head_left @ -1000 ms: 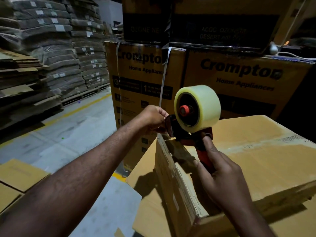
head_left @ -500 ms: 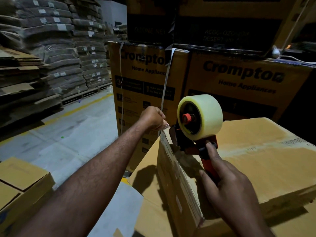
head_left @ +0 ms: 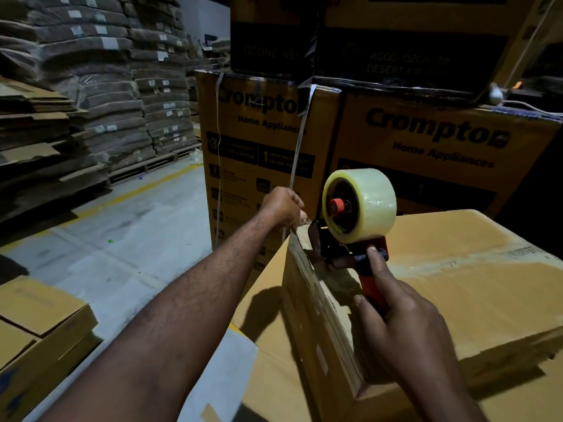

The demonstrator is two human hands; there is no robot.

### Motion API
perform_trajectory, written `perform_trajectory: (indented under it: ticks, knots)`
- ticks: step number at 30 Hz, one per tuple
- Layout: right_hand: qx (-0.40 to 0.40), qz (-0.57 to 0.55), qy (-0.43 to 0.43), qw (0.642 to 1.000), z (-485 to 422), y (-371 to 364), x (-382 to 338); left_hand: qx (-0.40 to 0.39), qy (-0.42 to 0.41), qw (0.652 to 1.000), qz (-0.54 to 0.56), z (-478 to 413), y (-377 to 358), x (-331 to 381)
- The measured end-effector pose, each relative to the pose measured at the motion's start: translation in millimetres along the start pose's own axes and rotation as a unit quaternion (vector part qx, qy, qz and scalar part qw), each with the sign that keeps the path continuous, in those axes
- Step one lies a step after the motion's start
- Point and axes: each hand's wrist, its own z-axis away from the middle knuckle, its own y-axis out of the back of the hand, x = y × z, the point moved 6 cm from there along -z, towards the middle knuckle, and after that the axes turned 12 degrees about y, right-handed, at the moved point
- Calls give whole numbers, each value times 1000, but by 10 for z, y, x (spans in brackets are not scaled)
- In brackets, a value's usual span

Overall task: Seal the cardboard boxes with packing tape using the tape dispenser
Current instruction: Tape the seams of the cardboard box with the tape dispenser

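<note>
Right hand [head_left: 405,324] grips the red handle of the tape dispenser [head_left: 341,251], index finger stretched up to just under the clear tape roll [head_left: 368,202]. The dispenser sits on the far-left top edge of the plain cardboard box [head_left: 472,293], at 3 o'clock from frame centre. Left hand [head_left: 283,208] is at 9 o'clock of the dispenser, fingers curled at the box corner, can't tell what they pinch; printed Crompton boxes [head_left: 426,138] at 12 o'clock behind.

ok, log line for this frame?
step: tape start | left hand: pinches tape end at box corner | right hand: grips dispenser, nose on box top edge
</note>
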Motion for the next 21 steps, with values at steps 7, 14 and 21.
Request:
perform_trajectory:
  ticks: [7, 14, 21]
  knots:
    - [-21, 2, -20, 1000, -65, -34, 9, -24, 14, 1000, 2, -94, -106, -107]
    - [-33, 19, -23, 999, -110, -42, -14, -55, 35, 997, 42, -171, -119, -154]
    - [-29, -1, -25, 999, -193, -90, 9, -62, 39, 997, 30, -255, -126, -142]
